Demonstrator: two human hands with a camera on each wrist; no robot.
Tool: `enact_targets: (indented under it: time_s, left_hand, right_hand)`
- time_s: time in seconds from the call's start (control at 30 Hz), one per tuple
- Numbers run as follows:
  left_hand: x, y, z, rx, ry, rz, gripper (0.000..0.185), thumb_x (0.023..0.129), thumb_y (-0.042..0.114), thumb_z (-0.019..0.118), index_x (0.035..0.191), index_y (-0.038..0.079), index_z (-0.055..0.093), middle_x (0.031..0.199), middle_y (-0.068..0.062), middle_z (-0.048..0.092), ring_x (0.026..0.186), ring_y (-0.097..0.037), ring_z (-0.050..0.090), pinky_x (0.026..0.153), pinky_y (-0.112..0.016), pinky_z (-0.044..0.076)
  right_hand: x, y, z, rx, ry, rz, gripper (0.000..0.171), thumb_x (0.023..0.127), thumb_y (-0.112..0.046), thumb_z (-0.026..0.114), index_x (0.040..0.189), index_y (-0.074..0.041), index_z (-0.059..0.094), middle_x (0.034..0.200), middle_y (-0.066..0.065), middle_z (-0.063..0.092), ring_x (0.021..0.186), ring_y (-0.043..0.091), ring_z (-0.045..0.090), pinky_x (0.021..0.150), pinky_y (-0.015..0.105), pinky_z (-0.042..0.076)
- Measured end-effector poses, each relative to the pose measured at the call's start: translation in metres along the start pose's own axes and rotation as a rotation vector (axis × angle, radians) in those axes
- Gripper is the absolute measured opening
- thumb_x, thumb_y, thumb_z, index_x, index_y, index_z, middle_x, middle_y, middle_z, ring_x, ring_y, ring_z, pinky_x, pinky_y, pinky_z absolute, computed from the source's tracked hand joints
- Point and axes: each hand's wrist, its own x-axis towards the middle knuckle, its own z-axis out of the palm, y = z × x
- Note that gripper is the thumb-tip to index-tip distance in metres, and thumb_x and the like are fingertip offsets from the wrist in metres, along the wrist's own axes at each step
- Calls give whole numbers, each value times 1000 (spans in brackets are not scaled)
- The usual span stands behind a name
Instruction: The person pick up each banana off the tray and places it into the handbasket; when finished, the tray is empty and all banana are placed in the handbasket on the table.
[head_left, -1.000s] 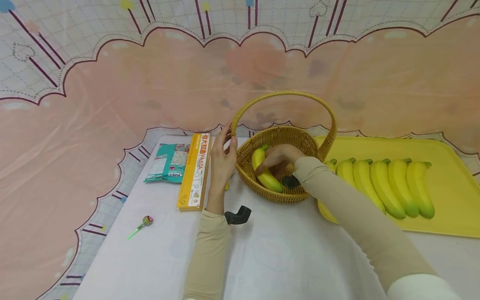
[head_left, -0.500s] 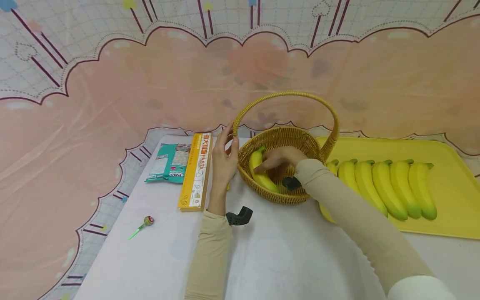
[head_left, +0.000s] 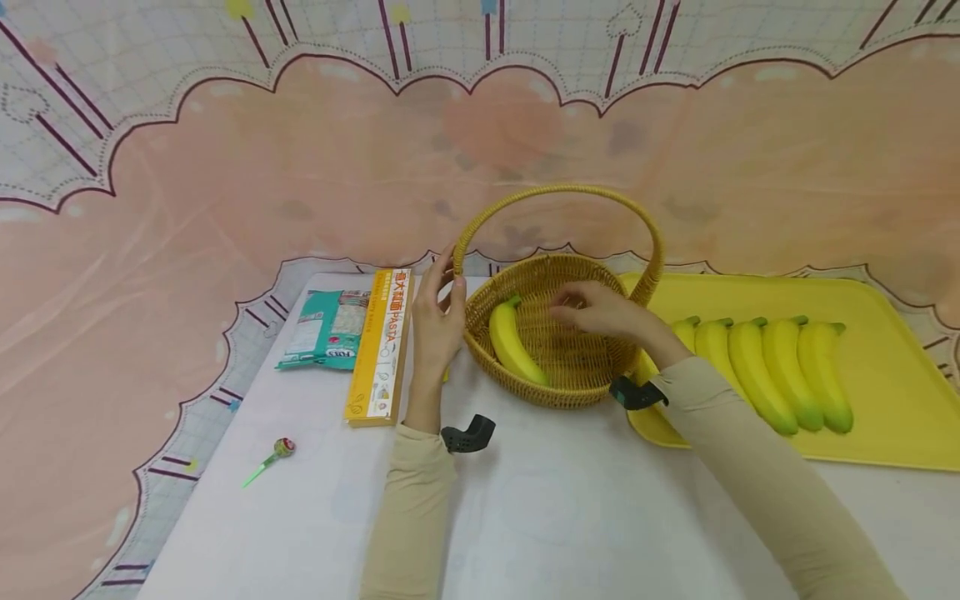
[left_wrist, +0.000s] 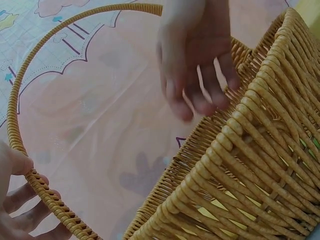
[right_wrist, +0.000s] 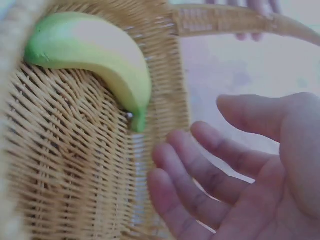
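Observation:
A yellow banana with green ends lies along the left inner side of the wicker basket. My left hand holds the left base of the basket's arched handle; in the left wrist view the thumb lies on one side of the handle and the fingers on the other. My right hand is over the right part of the basket, apart from the banana. Its loosely bent fingers hold nothing in the right wrist view.
Several bananas lie in a row on the yellow tray right of the basket. To the left are a pasta box, a teal packet and a lollipop. A patterned cloth hangs behind.
The right hand has let go of the banana, leaving it at the basket's left side, and has moved up and right. The left hand stays on the handle.

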Motion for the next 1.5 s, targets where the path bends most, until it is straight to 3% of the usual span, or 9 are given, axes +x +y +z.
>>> enact_targets:
  time_s: [0.33,0.6,0.83,0.97,1.07,1.17,1.3,1.37,1.5]
  left_hand:
    - [-2,4,0,6,-5,-4,44,99,14,47,142,20,44,130,-10,53,121,-26,53,98,-46,49]
    - [-1,1,0,6,13,-18,46,98,11,48,141,26,45,132,-8,53,121,-26,53,98,-45,49]
    - [-6,22,-3,-7,-7,-41,45,98,6,46,143,10,42,134,-17,50,123,-33,51,100,-47,47]
    - [-9,36,-5,-11,-21,-32,44,97,4,45,142,4,41,133,-21,50,123,-36,50,100,-48,47]
    - [-9,39,-5,-17,-21,-21,44,97,3,44,141,2,41,132,-22,50,122,-38,50,99,-49,47]
    - [-9,40,-5,-17,-17,-13,44,97,2,44,141,2,41,132,-22,50,122,-38,51,99,-49,47]
    - [-9,39,-5,-14,-14,-20,44,97,2,44,141,3,42,133,-21,50,122,-37,50,99,-49,47]
    - [-10,39,-5,-10,-14,-20,44,97,3,45,141,3,42,134,-21,50,123,-37,50,99,-49,47]
    - [-10,37,-4,-9,-11,-17,44,97,3,45,141,4,42,134,-20,50,123,-37,50,99,-49,48]
  right_hand:
    - [-53,41,0,84,288,-114,32,99,-31,48,116,-6,59,111,14,63,97,22,59,80,24,50]
    - [-98,74,-1,123,573,-94,28,99,-24,47,113,-2,59,102,6,64,88,7,59,74,14,51]
    - [-135,118,-12,212,851,17,29,98,-22,50,114,1,57,94,-23,58,87,-5,55,73,4,45]
    - [-158,145,-24,98,955,159,26,97,-24,50,112,-5,59,93,-32,49,86,-15,46,71,1,37]
    - [-168,162,-35,-7,1002,269,31,95,-24,49,114,-2,60,93,-28,45,83,-18,38,69,4,33]
    - [-174,177,-43,-70,984,353,41,94,-23,46,122,6,55,103,-3,51,87,-4,44,72,17,32]
    - [-181,193,-49,-92,842,450,58,94,-29,44,133,14,40,122,34,39,102,39,44,73,36,33]
    - [-184,199,-51,-79,755,479,68,94,-33,44,137,18,30,127,41,31,107,52,39,74,43,36]
    - [-187,209,-56,-38,631,556,82,94,-43,39,141,19,15,133,45,29,113,57,36,84,57,40]
